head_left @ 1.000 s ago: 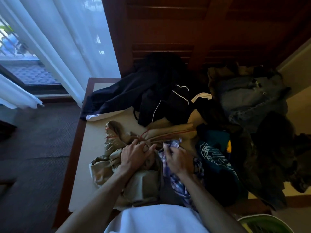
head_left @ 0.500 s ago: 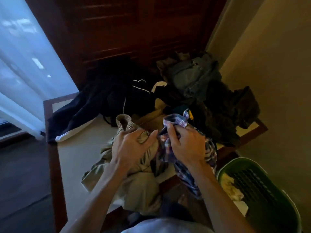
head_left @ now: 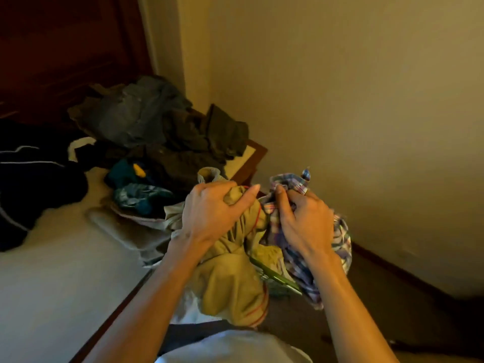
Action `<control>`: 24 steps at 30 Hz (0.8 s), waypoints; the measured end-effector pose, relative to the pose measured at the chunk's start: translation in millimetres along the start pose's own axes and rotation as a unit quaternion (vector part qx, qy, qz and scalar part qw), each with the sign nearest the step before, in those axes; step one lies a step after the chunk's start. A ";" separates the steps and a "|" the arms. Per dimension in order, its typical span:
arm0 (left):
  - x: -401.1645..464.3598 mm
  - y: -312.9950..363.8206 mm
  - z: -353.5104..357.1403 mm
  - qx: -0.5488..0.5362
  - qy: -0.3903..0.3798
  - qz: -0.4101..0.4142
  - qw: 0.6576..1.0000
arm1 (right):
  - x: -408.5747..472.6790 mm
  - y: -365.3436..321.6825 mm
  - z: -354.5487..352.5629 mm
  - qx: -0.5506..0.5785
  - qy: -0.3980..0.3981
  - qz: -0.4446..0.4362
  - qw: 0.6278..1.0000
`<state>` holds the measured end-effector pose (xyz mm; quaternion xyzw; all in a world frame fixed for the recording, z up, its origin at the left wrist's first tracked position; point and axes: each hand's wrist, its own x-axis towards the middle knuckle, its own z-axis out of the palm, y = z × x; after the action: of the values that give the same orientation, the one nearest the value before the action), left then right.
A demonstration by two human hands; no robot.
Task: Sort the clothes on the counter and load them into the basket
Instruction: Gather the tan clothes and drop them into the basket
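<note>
My left hand (head_left: 213, 213) is closed on a khaki garment with red stitching (head_left: 230, 281), which hangs off the counter's right edge. My right hand (head_left: 303, 221) grips a blue-and-white plaid shirt (head_left: 340, 242) beside it. Both garments hang over the green basket (head_left: 277, 277), of which only a strip of rim shows between them. On the counter (head_left: 52, 271) remains a pile: a teal patterned garment (head_left: 138, 195), grey denim (head_left: 136, 116), dark olive clothes (head_left: 222, 134) and black clothes with white piping (head_left: 31, 174).
A beige wall (head_left: 353, 100) stands close on the right, with dark floor (head_left: 392, 297) at its foot. Dark wooden panelling (head_left: 65, 48) rises behind the counter. My white shirt (head_left: 230, 347) fills the bottom edge.
Both hands lifted the khaki garment and the plaid shirt off the counter and carried them right, over the basket. My view swung right, away from the window and curtain.
</note>
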<state>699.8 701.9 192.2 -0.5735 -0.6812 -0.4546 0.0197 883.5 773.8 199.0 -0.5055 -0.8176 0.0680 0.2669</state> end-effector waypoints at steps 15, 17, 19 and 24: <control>97.2 89.9 134.8 -0.110 -0.061 -0.002 0.992 | 41.5 230.2 55.0 0.081 -0.081 0.220 0.969; 108.8 92.6 152.5 -0.110 -0.067 0.006 0.992 | 36.7 247.4 69.2 0.068 -0.136 0.263 0.953; 121.7 95.8 170.3 -0.115 -0.073 0.009 0.991 | 30.9 258.8 74.4 0.078 -0.118 0.280 0.950; 159.1 123.4 197.6 -0.162 -0.089 0.024 0.982 | 16.6 275.3 66.5 0.164 -0.070 0.340 0.923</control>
<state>841.8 941.4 237.3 -0.6231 -0.5838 -0.5056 -0.1234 1061.7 930.7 43.8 -0.6962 -0.5904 0.3234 0.2491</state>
